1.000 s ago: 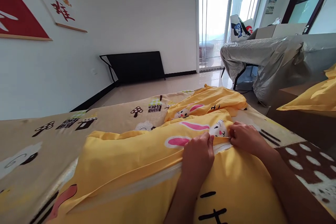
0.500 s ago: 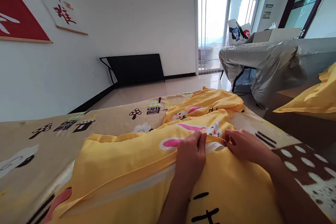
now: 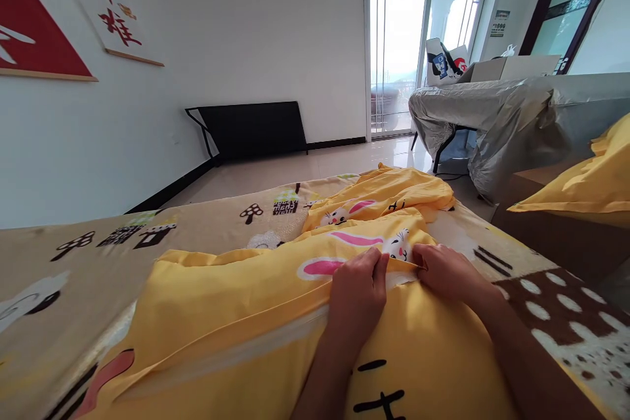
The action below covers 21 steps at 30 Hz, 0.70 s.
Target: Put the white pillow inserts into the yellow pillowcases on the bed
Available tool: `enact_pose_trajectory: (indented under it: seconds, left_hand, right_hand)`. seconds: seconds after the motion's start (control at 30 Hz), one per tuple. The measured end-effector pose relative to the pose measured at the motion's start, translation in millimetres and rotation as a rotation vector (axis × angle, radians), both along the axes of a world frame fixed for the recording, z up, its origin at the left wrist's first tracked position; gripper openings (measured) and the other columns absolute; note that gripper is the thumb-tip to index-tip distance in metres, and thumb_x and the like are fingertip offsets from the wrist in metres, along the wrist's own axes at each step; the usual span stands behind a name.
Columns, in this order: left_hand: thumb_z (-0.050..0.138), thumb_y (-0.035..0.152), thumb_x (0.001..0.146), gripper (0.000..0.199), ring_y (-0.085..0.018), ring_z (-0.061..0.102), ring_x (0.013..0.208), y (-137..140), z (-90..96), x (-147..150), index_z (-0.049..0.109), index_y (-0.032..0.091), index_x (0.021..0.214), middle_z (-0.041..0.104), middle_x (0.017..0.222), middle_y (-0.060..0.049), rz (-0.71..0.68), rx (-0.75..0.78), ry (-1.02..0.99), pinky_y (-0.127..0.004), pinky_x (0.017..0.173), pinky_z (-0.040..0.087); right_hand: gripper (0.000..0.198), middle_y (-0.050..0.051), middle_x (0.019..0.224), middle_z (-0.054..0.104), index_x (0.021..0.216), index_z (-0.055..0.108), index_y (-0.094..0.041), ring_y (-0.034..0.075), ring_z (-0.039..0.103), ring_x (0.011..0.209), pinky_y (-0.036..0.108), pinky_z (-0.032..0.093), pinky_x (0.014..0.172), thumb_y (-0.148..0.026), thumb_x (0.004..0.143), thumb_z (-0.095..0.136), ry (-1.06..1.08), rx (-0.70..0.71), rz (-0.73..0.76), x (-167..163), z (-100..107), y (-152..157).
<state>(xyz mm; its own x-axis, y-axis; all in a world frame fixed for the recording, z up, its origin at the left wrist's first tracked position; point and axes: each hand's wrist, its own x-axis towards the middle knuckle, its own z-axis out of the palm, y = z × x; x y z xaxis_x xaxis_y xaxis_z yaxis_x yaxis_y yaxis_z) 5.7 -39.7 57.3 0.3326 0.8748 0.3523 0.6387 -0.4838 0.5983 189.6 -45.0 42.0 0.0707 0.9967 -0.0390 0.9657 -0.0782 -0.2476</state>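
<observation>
A yellow pillowcase (image 3: pixel 236 295) with pink-eared rabbit prints lies in front of me, filled out as if by a pillow. A long slit with a folded edge runs across it, and a whitish strip shows along the slit. My left hand (image 3: pixel 357 292) is closed, pinching this edge near the middle. A short way to the right, my right hand (image 3: pixel 450 270) is closed on the same edge, fingertips pressed together. Between the hands the edge is stretched, with some white showing below it. Just beyond lies a crumpled yellow cloth (image 3: pixel 374 190) with another rabbit face.
All this rests on a beige patterned blanket (image 3: pixel 197 223). At right, a yellow pillow (image 3: pixel 581 177) sits on a brown box (image 3: pixel 522 223). Behind stands a table under a silvery cover (image 3: pixel 512 111). A black folded panel (image 3: pixel 256 130) leans against the wall.
My right hand has shifted slightly left, closer to the left hand, and the gap between them has narrowed. My left hand stays nearly in place on the edge.
</observation>
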Motion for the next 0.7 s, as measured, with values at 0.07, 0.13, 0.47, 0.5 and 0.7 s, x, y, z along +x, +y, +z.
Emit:
enact_pose_trajectory:
  seconds: [0.07,0.13,0.47,0.5,0.7]
  left_hand:
    - [0.037,0.031,0.093,0.031,-0.013,0.039,0.057,-1,0.2,1,0.036,0.019,0.063,0.050,0.062,0.001,0.004,0.004,0.026,-0.027,0.059,0.024]
    - [0.037,0.030,0.093,0.032,-0.013,0.041,0.058,-1,-0.1,2,0.037,0.019,0.063,0.051,0.062,0.001,0.008,0.014,0.052,-0.027,0.059,0.025]
    - [0.038,0.026,0.094,0.027,-0.017,0.056,0.071,-13,6.4,6,0.053,0.019,0.073,0.061,0.074,-0.002,-0.009,0.159,0.337,-0.028,0.060,0.029]
    - [0.039,0.025,0.094,0.026,-0.018,0.057,0.074,-16,10.2,7,0.055,0.019,0.075,0.062,0.076,-0.002,-0.022,0.165,0.392,-0.029,0.060,0.029]
    - [0.048,0.022,0.090,0.017,-0.020,0.057,0.084,-35,37.7,-1,0.060,0.019,0.080,0.061,0.092,-0.004,-0.063,0.023,0.598,-0.029,0.066,0.036]
  right_hand:
    - [0.010,0.001,0.082,0.064,0.077,0.055,-0.021,0.016,0.055,0.074,0.026,0.025,0.057,-0.017,0.074,0.047,0.000,-0.006,-0.013,1,1,0]
    - [0.012,0.001,0.082,0.064,0.079,0.057,-0.022,0.016,0.055,0.075,0.026,0.025,0.057,-0.018,0.074,0.047,0.002,-0.007,-0.022,3,2,0]
    - [0.019,0.003,0.088,0.066,0.085,0.059,-0.023,0.018,0.058,0.078,0.026,0.025,0.057,-0.014,0.075,0.045,-0.019,0.025,-0.089,6,7,1]
    - [0.019,0.003,0.087,0.066,0.085,0.059,-0.023,0.018,0.058,0.078,0.026,0.025,0.057,-0.013,0.076,0.045,-0.018,0.023,-0.088,7,7,1]
    - [0.018,0.004,0.085,0.063,0.083,0.058,-0.020,0.016,0.055,0.076,0.026,0.026,0.059,-0.011,0.077,0.044,-0.019,0.083,0.027,8,11,-4]
